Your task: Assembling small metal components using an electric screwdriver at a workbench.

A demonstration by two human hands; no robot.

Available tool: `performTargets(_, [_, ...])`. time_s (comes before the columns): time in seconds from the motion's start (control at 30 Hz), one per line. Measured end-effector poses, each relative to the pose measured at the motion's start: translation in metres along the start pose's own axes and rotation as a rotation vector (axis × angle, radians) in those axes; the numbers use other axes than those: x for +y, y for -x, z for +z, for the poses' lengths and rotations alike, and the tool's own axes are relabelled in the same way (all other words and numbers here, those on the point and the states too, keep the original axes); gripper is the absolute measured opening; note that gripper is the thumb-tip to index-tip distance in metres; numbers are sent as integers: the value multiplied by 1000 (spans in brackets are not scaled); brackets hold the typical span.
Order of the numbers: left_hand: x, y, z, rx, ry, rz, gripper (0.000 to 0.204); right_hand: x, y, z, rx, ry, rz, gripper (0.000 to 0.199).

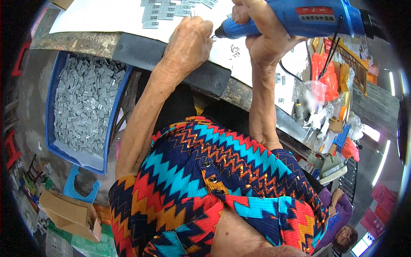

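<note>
My right hand is wrapped round a blue electric screwdriver with a black tip, held sideways above the white worktop. The tip points left and ends right beside the fingers of my left hand. Those fingers are pinched together at the worktop's near side, and what they hold is hidden. Beyond my left hand, small flat grey plastic pieces lie in rows. A loose cluster of tiny dark screws rests between my two hands, below the screwdriver.
At left, a blue tray holds a heap of similar grey pieces. A cardboard box stands at lower left. Black cords run by my right forearm. Plastic bags crowd the right side. Another person sits at lower right.
</note>
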State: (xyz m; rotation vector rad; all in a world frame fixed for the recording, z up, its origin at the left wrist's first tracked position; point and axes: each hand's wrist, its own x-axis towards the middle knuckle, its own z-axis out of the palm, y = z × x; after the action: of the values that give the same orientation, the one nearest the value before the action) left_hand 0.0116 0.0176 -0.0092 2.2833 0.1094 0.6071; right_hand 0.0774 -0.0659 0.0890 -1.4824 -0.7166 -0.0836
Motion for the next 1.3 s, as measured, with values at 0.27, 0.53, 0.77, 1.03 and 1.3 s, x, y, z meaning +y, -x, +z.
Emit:
performTargets(0.27, [-1, -1, 1, -10, -23, 14, 12, 6, -1, -8, -3, -133, -60, 8])
performTargets(0.53, [-5, -2, 1, -7, 27, 7, 13, 5, 3, -1, 38, 234, -80, 9])
performTargets(0.77, [-5, -2, 1, -39, 69, -16, 14, -3, 1, 2, 58, 29, 113, 15])
performTargets(1.03, [-1, -2, -1, -24, -2, -11, 11, 1, 2, -15, -81, -236, 19, 18])
performTargets(1.3, [-3, 0, -1, -19, -31, 24, 12, 4, 5, -25, -79, -393, -96, 14])
